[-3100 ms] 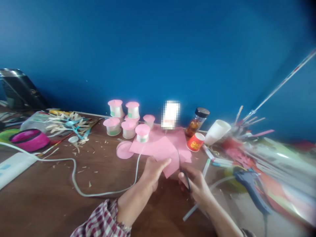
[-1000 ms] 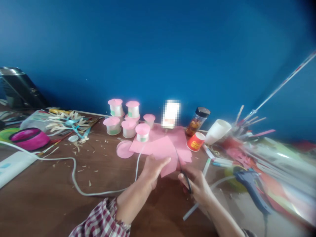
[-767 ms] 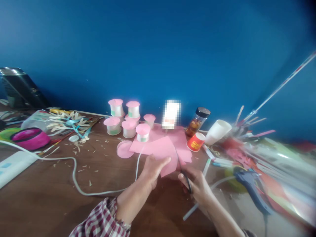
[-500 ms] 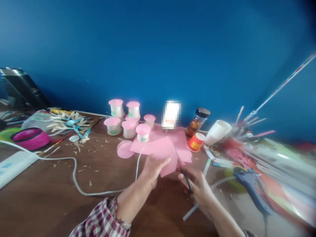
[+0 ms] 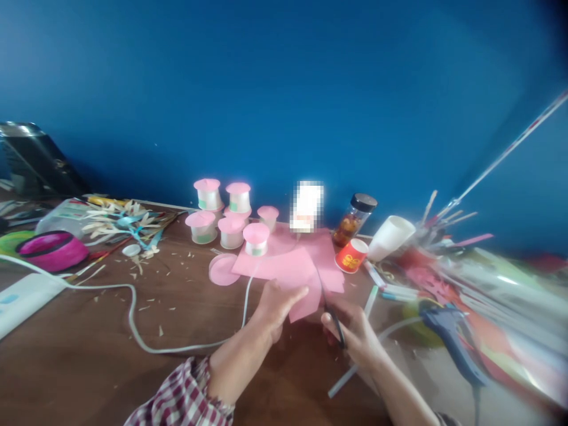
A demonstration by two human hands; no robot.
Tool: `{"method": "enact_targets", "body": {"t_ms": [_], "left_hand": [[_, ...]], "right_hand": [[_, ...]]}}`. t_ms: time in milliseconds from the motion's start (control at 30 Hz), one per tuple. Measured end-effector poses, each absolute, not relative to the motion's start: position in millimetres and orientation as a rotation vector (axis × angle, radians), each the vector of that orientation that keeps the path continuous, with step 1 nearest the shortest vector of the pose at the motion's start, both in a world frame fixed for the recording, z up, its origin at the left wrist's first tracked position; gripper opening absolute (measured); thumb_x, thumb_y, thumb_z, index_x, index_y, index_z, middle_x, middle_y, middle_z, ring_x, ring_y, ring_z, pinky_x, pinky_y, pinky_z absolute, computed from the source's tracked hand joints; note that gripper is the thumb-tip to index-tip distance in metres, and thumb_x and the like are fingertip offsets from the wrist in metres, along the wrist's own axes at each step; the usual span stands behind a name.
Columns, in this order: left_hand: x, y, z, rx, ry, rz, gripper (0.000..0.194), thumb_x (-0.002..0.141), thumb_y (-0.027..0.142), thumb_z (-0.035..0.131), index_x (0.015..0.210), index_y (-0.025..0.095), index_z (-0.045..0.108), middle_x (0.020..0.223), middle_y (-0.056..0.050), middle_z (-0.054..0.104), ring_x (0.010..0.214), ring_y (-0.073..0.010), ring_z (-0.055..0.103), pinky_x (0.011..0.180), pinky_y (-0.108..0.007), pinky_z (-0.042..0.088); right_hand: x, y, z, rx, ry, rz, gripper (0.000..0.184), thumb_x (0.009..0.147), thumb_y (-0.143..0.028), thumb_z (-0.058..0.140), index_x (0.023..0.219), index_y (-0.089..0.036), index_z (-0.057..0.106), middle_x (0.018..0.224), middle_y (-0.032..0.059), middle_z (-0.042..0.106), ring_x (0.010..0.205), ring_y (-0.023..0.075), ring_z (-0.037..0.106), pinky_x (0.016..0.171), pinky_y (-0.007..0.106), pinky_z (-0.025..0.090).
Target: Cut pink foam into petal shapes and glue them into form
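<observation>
My left hand pinches a piece of pink paper, thumb on top and fingers underneath. Scissors with black handles are gripped in my right hand, their blades at the right edge of that paper. Beneath and behind lie larger pink sheets on the table. A pink paper disc rests left of the sheets. Several small white cups topped with pink discs stand behind it, the nearest cup on the pink sheet's edge.
A red paper cup, a dark-lidded jar and a tilted white cup stand right of the sheets. Nearer on the right lies a glue gun. A white cable winds across the left; magenta tape lies far left.
The paper in my left hand has shifted and turned slightly against the scissors. Both hands stay in nearly the same place; the whole view has drifted a little.
</observation>
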State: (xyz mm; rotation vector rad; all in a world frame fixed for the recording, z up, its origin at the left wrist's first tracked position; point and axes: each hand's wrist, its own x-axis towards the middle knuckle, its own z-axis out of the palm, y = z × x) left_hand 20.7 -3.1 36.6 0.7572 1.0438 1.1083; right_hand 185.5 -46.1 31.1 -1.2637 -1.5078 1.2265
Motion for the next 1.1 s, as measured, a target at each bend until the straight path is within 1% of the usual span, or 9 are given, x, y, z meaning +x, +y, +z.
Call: {"method": "enact_targets", "body": {"t_ms": [167,433,533,700,1000,1100], "left_hand": [[20.8,-2.9,35.8,0.755,1.059,1.112,0.035,0.057,0.025,0.08,0.088,0.01,0.071,0.089,-0.013,0.073,0.084,-0.0283,0.067,0.074,-0.037,0.052],[19.1,-3.1,38.5,0.743,1.049,1.111,0.034,0.053,0.028,0.082,0.08,0.011,0.071,0.078,-0.011,0.073,0.078,-0.0272,0.067,0.069,-0.034,0.052],[18.7,-2.4,37.7,0.734,1.05,1.105,0.034,0.053,0.028,0.082,0.08,0.011,0.07,0.079,-0.012,0.073,0.077,-0.0268,0.068,0.068,-0.034,0.052],[18.6,-1.3,36.8,0.765,1.049,1.107,0.035,0.055,0.027,0.081,0.083,0.009,0.07,0.083,-0.013,0.073,0.078,-0.0272,0.068,0.069,-0.035,0.052],[19.1,-1.3,37.2,0.749,1.044,1.121,0.035,0.052,0.028,0.083,0.079,0.011,0.071,0.078,-0.011,0.073,0.077,-0.0276,0.068,0.068,-0.035,0.052],[18.9,-0.9,36.5,0.74,1.048,1.103,0.033,0.054,0.027,0.082,0.08,0.011,0.07,0.08,-0.012,0.073,0.078,-0.0278,0.068,0.07,-0.036,0.052]], "right_hand": [[186.2,-46.0,31.7,-1.267,-1.496,1.234,0.046,0.08,-0.052,0.062,0.098,-0.01,0.066,0.055,-0.0025,0.049,0.046,0.0093,0.045,0.042,0.02,0.04],[185.8,-46.5,34.8,-1.268,-1.49,1.248,0.047,0.08,-0.054,0.061,0.098,-0.011,0.065,0.052,-0.004,0.044,0.043,0.0082,0.04,0.038,0.019,0.034],[186.4,-46.5,36.1,-1.285,-1.503,1.241,0.049,0.08,-0.056,0.06,0.097,-0.01,0.065,0.051,-0.0047,0.043,0.042,0.0077,0.038,0.038,0.019,0.034],[187.8,-46.1,36.8,-1.299,-1.519,1.24,0.049,0.08,-0.056,0.06,0.095,-0.01,0.064,0.051,-0.0045,0.044,0.042,0.008,0.04,0.038,0.019,0.034],[184.6,-47.3,42.5,-1.333,-1.488,1.239,0.053,0.076,-0.06,0.061,0.095,-0.011,0.066,0.049,-0.0051,0.043,0.04,0.0081,0.039,0.037,0.02,0.035],[184.8,-47.4,42.1,-1.33,-1.508,1.227,0.05,0.077,-0.059,0.06,0.092,-0.011,0.065,0.049,-0.0051,0.043,0.041,0.0082,0.04,0.037,0.02,0.036]]}}
